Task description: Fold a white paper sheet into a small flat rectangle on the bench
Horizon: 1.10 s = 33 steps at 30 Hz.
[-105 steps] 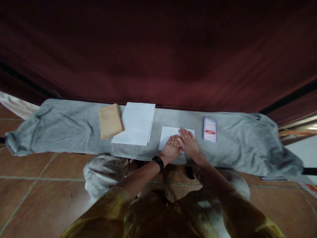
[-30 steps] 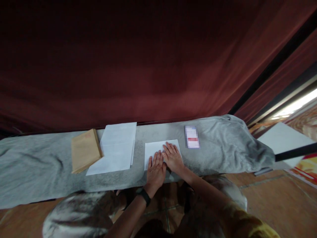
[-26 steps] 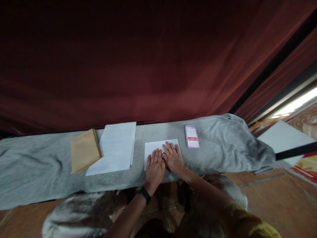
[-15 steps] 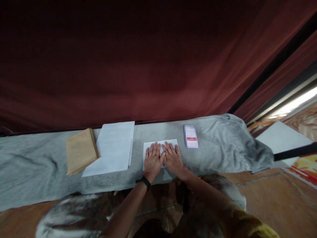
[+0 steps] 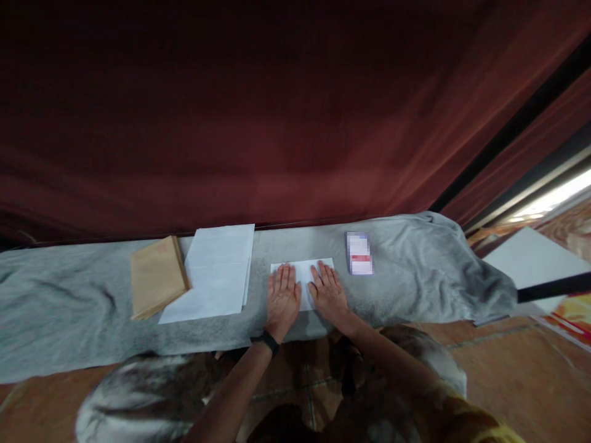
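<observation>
A folded white sheet of paper (image 5: pixel 305 274) lies on a grey cloth (image 5: pixel 69 307) in front of me. My left hand (image 5: pixel 282 298) rests flat on the sheet's left part, fingers stretched out; a black band is on that wrist. My right hand (image 5: pixel 329 291) lies flat on the sheet's right part, fingers spread. A strip of white paper shows between the two hands. Neither hand holds anything.
A stack of white sheets (image 5: pixel 217 271) and a pile of brown envelopes (image 5: pixel 156 275) lie to the left. A small printed card stack (image 5: pixel 359 252) sits to the right. A dark red curtain (image 5: pixel 258 123) hangs behind. Tiled floor (image 5: pixel 530 381) lies below.
My hands, side by side and touching half a second ago, have slid apart across the folded sheet, the left going left and the right going right.
</observation>
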### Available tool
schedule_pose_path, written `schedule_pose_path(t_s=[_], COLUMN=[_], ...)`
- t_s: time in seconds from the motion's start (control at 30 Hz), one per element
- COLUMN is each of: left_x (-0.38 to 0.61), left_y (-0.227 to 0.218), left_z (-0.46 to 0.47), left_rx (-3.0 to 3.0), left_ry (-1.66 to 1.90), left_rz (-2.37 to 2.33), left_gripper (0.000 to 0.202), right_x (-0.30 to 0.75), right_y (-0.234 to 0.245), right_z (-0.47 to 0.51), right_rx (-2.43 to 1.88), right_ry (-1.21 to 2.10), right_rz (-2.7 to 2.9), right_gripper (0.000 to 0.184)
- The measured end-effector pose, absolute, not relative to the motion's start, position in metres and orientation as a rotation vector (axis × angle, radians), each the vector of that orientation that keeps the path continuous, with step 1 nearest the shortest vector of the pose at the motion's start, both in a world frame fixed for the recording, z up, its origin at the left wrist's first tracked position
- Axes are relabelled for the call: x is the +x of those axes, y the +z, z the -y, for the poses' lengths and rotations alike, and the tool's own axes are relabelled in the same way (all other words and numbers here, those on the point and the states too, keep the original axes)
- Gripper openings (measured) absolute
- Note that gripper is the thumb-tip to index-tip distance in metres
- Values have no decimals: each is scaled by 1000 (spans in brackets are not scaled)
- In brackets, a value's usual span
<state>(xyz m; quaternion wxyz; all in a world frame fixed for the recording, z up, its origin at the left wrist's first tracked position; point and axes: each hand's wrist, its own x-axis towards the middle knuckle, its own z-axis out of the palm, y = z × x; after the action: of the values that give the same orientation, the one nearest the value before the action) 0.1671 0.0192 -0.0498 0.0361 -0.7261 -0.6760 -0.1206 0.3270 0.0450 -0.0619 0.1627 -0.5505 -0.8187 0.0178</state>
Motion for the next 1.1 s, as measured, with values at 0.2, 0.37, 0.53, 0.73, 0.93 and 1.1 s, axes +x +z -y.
schedule_pose_path(t_s=[0.2, 0.37, 0.53, 0.73, 0.93, 1.1], left_x=[183, 173, 164, 156, 151, 150], left_y=[-48, -47, -45, -38, -37, -31], left_z=[-17, -4, 21, 38, 52, 53], left_rx=[-2456, -2569, -2683, -2785, -2814, -2820], left_ry=[-338, -305, -277, -262, -275, -342], left_rz=[1940, 1818, 1719, 1604, 1532, 1549], left_gripper=[54, 53, 57, 59, 60, 52], right_x=[329, 325, 316, 313, 313, 321], right_y=[-60, -51, -47, -51, -50, -47], right_z=[-47, -52, -58, -71, -70, -48], right_rx=[-1560, -1464, -1227, -1272, -1297, -1170], right_ry=[81, 112, 193, 151, 166, 201], right_rz=[2381, 2440, 2562, 2520, 2523, 2599], right_gripper=[52, 49, 47, 47, 48, 48])
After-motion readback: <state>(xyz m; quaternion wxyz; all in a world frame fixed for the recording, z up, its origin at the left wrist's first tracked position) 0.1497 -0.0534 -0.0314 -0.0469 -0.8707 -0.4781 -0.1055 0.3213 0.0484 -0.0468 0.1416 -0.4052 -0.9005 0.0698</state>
